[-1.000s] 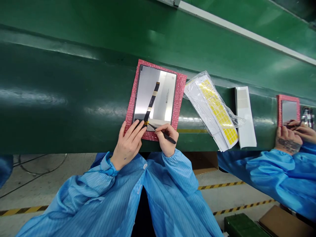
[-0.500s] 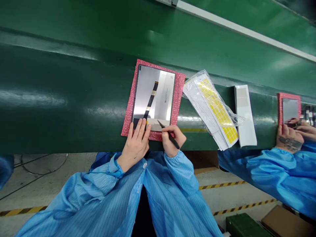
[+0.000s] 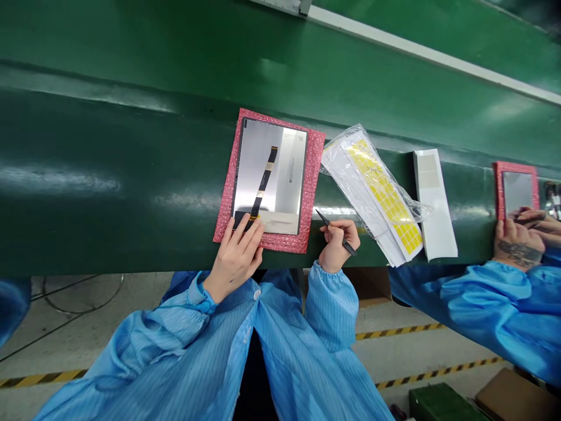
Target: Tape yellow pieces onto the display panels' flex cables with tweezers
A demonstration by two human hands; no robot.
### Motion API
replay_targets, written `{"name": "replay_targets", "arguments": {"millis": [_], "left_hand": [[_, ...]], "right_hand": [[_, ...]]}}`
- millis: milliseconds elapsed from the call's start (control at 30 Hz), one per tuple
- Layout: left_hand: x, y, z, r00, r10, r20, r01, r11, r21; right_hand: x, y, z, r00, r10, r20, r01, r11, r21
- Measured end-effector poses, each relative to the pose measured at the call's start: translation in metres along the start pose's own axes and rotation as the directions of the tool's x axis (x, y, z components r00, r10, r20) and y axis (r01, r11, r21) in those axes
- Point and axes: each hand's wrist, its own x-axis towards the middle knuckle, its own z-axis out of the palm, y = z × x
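A display panel (image 3: 287, 175) lies silver back up on a sheet of pink bubble wrap (image 3: 313, 187). A dark flex cable (image 3: 264, 181) runs up across the panel from its lower left. My left hand (image 3: 239, 257) rests with fingers stretched over the panel's lower left corner, partly hiding the cable's lower end. A pale strip (image 3: 280, 222) covers the panel's bottom edge. To the right of the bubble wrap, my right hand (image 3: 336, 245) is closed around black tweezers (image 3: 323, 218), their tip pointing up and left, apart from the panel.
Right of my hand lies a clear plastic bag (image 3: 372, 181) with white sheets and yellow stickers. A white stack of strips (image 3: 435, 204) is beyond it. Farther right, another person's hands (image 3: 519, 242) work at a panel on pink wrap (image 3: 498, 193). The green bench (image 3: 109, 234) has a front edge.
My right hand has moved right with the tweezers, off the panel's lower strip to beside the bubble wrap. My left hand stays at the panel's lower left corner.
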Motion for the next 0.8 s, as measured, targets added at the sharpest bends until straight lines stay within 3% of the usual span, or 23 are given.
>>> {"name": "replay_targets", "arguments": {"millis": [133,267,367,467,533,600,700,800], "left_hand": [[-0.003,-0.007,-0.006,0.989,-0.091,-0.119,0.078,0.991,-0.106],[0.01,-0.029,-0.021,0.937,-0.292,-0.19,0.278,0.956,-0.097],[0.033,-0.049,-0.028,0.9,-0.417,-0.125,0.425,0.904,0.042],[0.056,-0.062,-0.028,0.868,-0.496,-0.018,0.495,0.863,0.102],[0.065,-0.068,-0.029,0.863,-0.502,0.046,0.5,0.864,0.051],[0.07,-0.073,-0.033,0.844,-0.528,0.098,0.536,0.836,-0.115],[0.074,-0.077,-0.042,0.756,-0.61,0.236,0.632,0.589,-0.503],[0.084,-0.077,-0.043,0.71,-0.613,0.347,0.645,0.369,-0.669]], "right_hand": [[0.0,-0.001,0.001,1.0,0.002,-0.009,-0.002,1.0,0.023],[0.001,-0.001,0.0,1.0,0.009,-0.01,-0.009,1.0,0.029],[0.001,-0.001,0.001,1.0,0.014,-0.008,-0.014,0.999,0.043],[0.001,-0.001,0.001,1.0,0.02,-0.003,-0.02,0.998,0.061],[0.001,-0.001,0.0,1.0,0.023,-0.004,-0.023,0.997,0.075],[0.0,-0.001,0.0,1.0,0.025,-0.006,-0.025,0.996,0.087],[0.001,0.0,-0.001,1.0,0.027,-0.008,-0.026,0.995,0.1],[0.001,0.0,-0.002,0.999,0.036,-0.01,-0.035,0.995,0.098]]}}
